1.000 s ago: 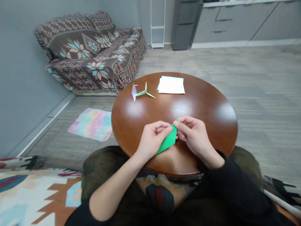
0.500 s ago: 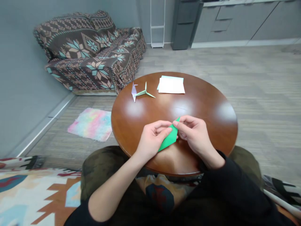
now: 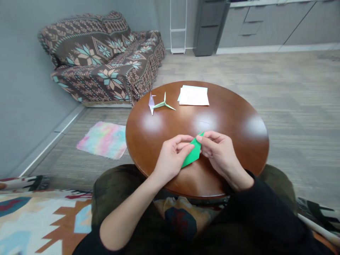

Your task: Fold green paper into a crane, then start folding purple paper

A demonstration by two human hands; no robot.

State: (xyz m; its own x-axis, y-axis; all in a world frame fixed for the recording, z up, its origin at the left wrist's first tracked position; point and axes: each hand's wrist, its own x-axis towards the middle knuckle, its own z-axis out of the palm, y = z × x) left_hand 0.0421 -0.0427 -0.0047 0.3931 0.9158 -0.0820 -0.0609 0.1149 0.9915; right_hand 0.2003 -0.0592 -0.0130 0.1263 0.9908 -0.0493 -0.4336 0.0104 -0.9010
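Observation:
Between my hands is a folded sheet of green origami paper, tilted with its narrow tip pointing up and away from me. My left hand pinches its left side, thumb lying on top. At the upper right, near the tip, the thumb and index finger of my right hand pinch the edge. The other right fingers curl beneath and are partly hidden. Both hands are above the near half of the round brown table.
On the table's far left stand a purple folded paper figure and a pale green three-pointed one. A stack of paper lies at the far edge. Beyond are a patterned sofa and a pastel rug.
The green paper and both hands have shifted very slightly. Near the paper's tip, a small flap now stands apart from the point. Both hands keep their pinch.

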